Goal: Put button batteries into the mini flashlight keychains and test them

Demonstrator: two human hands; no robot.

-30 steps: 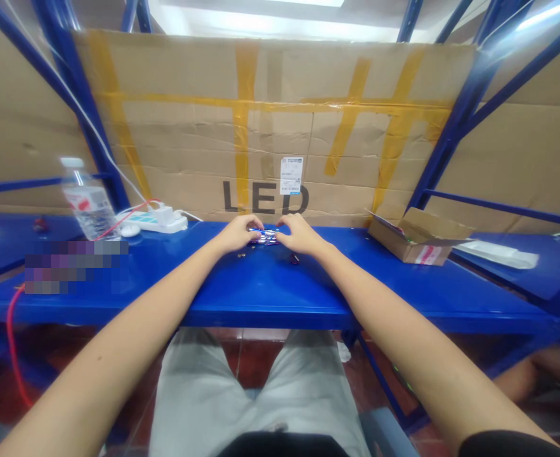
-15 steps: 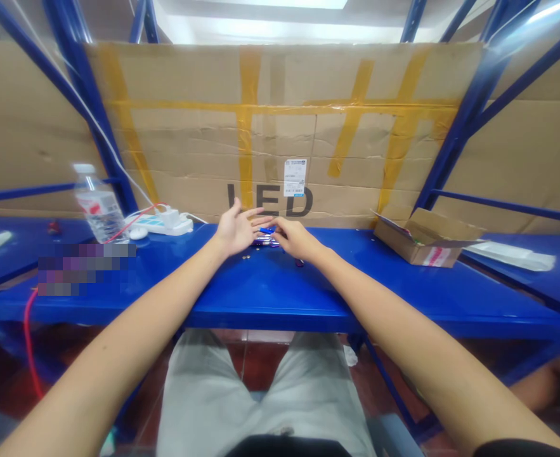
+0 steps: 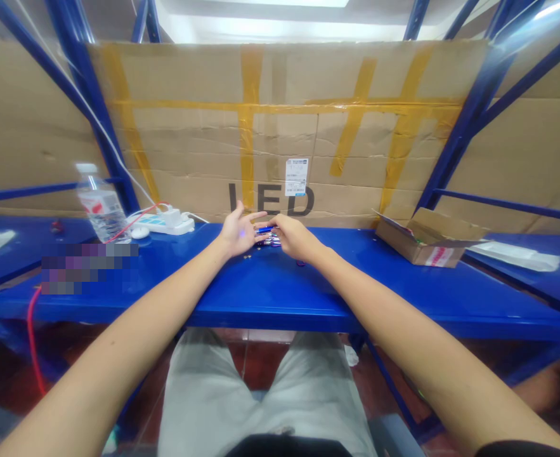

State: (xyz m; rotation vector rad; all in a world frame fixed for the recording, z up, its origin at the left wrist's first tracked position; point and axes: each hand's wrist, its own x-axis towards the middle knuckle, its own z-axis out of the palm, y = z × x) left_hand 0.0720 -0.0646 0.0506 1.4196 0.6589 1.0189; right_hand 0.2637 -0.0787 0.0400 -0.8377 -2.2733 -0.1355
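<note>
My left hand (image 3: 238, 233) is turned palm up with fingers spread, resting on the blue bench (image 3: 270, 289) near its back edge. My right hand (image 3: 293, 237) is closed in a pinch beside it, fingertips on a small blue piece (image 3: 265, 230) at the edge of the left palm. A little cluster of small shiny blue and silver parts (image 3: 271, 241) lies on the bench between the two hands. A few tiny round bits (image 3: 247, 256) lie just in front of the left hand.
A taped cardboard wall (image 3: 280, 127) marked LED stands behind the bench. A water bottle (image 3: 99, 206) and a white power strip (image 3: 163, 222) with a red cable sit at the left. An open small cardboard box (image 3: 420, 244) sits at the right, a white bag (image 3: 517, 257) beyond it.
A second ago both hands were closed over the small parts. The left hand has since turned palm up and opened, and the right hand has brought a small blue piece to the palm.
</note>
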